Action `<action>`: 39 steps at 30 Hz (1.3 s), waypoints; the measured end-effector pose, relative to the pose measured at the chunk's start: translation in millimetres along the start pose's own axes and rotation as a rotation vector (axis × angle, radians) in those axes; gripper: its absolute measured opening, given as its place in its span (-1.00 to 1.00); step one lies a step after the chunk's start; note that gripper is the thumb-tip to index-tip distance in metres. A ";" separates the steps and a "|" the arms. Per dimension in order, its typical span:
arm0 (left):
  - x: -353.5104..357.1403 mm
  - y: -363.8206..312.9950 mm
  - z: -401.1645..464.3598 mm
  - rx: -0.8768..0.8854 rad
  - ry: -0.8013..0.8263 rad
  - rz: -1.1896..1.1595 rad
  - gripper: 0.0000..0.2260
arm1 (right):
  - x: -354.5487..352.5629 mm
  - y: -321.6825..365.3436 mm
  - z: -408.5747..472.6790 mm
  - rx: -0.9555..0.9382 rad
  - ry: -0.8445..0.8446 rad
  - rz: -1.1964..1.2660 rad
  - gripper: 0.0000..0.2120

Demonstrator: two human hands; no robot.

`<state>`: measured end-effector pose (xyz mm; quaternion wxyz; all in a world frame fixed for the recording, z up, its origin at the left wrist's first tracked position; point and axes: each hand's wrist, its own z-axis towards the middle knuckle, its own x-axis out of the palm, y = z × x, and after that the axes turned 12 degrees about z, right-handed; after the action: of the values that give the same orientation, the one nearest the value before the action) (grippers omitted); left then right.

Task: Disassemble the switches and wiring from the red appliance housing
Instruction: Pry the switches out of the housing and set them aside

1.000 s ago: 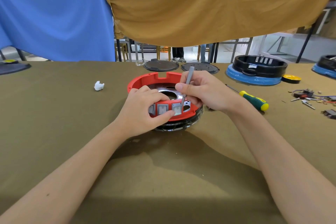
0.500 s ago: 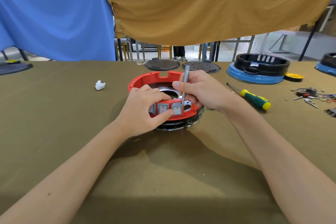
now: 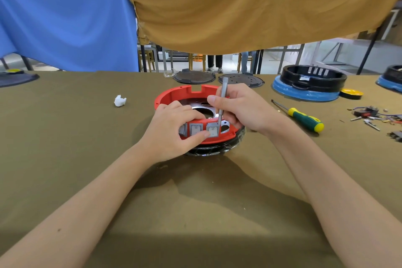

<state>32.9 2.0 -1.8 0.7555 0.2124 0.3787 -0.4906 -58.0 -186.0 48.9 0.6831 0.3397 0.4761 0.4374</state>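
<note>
While the left hand (image 3: 174, 132) curls over the near rim of the red housing (image 3: 185, 93), thumb tip pressed on the front wall just under the switches, the right hand (image 3: 241, 109) pinches a slim grey tool (image 3: 222, 102) between thumb and fingers. Tool stands near upright, tip touching the top edge of the right grey switch (image 3: 212, 130). Middle switch (image 3: 196, 129) sits just beside it in the same wall; a third one at 9 o'clock of that is mostly hidden by the left fingers.

Housing sits mid-worktop (image 3: 65, 159) on a black base (image 3: 208, 150), metal plate visible inside the ring.

Rest of the head view: green-yellow screwdriver (image 3: 304, 118) at 3 o'clock of the housing, near the right wrist. Loose wiring and small parts (image 3: 369, 116) further out at 3. Black housing on a blue base (image 3: 311, 85) at 2 o'clock. Two dark round lids (image 3: 193, 76) at 12. White scrap (image 3: 120, 101) at 9–10 o'clock, well apart.
</note>
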 end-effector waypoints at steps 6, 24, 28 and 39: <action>1.0 -0.2 0.4 0.000 0.004 -0.014 -0.58 | 2.2 3.6 -1.7 -0.034 -0.040 -0.030 -0.71; 3.1 -4.0 1.3 -0.031 -0.026 0.035 -0.48 | 20.6 11.0 4.3 -0.117 0.061 -0.250 -0.72; 3.1 -4.3 1.9 -0.032 -0.034 0.016 -0.51 | 21.0 6.9 0.3 -0.134 0.074 -0.341 -0.75; 7.0 -3.8 2.4 -0.011 -0.090 0.021 -0.53 | 28.3 12.4 10.4 -0.084 0.061 -0.409 -0.62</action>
<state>31.9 -5.4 -5.5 0.7780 0.1897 0.3448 -0.4896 -46.9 -155.7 53.0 0.7564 0.1937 0.5371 0.3190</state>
